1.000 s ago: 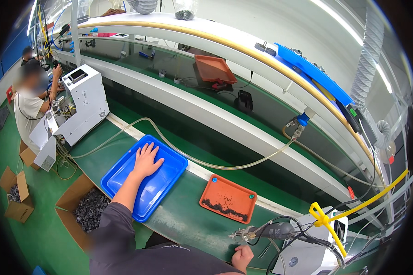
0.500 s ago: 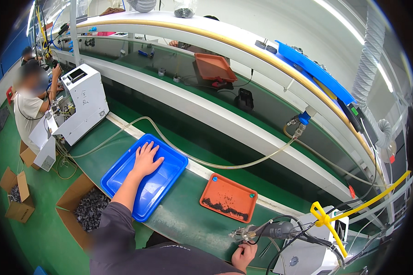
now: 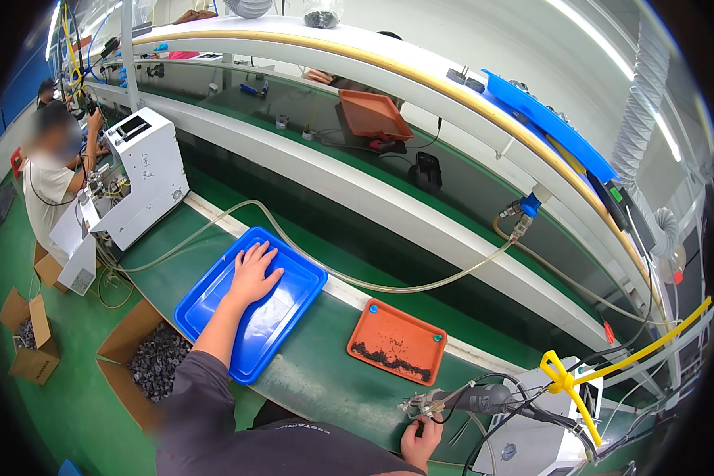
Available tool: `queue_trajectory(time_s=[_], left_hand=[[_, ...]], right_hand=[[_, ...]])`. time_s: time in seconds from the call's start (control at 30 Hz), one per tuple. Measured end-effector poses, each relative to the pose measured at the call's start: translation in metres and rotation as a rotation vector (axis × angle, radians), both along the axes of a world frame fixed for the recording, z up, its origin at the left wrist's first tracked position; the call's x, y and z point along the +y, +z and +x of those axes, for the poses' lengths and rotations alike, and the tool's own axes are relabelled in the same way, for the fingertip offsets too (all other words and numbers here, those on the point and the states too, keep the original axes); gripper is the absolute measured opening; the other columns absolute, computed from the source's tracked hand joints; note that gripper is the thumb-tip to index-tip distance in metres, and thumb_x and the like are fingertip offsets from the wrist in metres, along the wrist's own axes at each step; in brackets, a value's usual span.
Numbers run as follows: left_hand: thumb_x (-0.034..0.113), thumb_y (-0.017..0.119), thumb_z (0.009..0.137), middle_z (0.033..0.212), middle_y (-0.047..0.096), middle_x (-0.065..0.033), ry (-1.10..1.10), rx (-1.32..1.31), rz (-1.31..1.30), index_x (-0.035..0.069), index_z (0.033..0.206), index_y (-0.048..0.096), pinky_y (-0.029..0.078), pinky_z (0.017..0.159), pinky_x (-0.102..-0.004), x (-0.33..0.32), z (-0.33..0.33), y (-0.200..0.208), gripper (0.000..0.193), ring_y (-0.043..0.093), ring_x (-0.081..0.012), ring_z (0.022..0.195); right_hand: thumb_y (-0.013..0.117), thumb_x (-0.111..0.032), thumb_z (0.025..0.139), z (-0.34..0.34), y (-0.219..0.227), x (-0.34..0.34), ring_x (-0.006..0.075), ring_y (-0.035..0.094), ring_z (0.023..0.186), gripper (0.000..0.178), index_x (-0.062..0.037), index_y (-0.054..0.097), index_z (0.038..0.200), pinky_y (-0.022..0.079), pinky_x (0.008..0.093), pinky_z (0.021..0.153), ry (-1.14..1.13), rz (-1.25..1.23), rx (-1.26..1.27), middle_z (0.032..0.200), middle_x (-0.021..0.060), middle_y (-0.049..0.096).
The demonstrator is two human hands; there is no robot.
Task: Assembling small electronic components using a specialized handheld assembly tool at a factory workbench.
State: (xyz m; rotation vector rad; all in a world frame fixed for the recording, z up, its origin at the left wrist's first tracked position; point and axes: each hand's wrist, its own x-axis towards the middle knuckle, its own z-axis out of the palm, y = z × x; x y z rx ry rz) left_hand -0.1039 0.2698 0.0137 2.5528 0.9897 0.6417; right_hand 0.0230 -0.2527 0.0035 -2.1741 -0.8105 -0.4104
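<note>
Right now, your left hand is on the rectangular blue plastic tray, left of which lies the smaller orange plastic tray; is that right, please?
Only the side is wrong: in the head view, the orange tray lies right of the blue tray.

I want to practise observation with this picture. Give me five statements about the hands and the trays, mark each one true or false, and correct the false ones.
1. The left hand is over the blue tray. True.
2. The right hand is over the blue tray too. False: it is beside the metal fittings.
3. The clear hose passes along the far side of the blue tray. True.
4. The near orange tray lies left of the blue tray. False: it lies to the right.
5. Dark bits lie in the near orange tray. True.
</note>
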Motion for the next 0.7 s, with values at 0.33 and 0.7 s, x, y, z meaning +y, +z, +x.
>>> queue_trajectory(time_s=[0.33, 0.7], left_hand=[[0.046, 0.061, 0.096, 0.162, 0.038, -0.0153, -0.015, 0.065, -0.047, 0.011, 0.146, 0.055, 0.014, 0.123, -0.0601, 0.004, -0.003, -0.007, 0.062, 0.028, -0.0339, 0.153], [0.045, 0.06, 0.096, 0.163, 0.038, -0.0154, -0.028, 0.078, -0.056, 0.011, 0.147, 0.055, 0.012, 0.124, -0.0599, 0.002, 0.002, -0.004, 0.061, 0.027, -0.0342, 0.153]], right_hand=[[0.068, -0.011, 0.08, -0.004, 0.018, 0.01, 0.0505, 0.048, 0.128, 0.041, 0.0046, 0.064, 0.118, 0.035, 0.0566, 0.114, 0.032, -0.252, 0.011, 0.129, 0.0293, 0.059], [0.058, -0.047, 0.093, -0.02, 0.018, -0.002, 0.0524, 0.024, 0.149, 0.07, -0.0005, 0.052, 0.145, 0.011, 0.0709, 0.119, -0.042, -0.729, 0.098, 0.141, 0.0275, 0.051]])
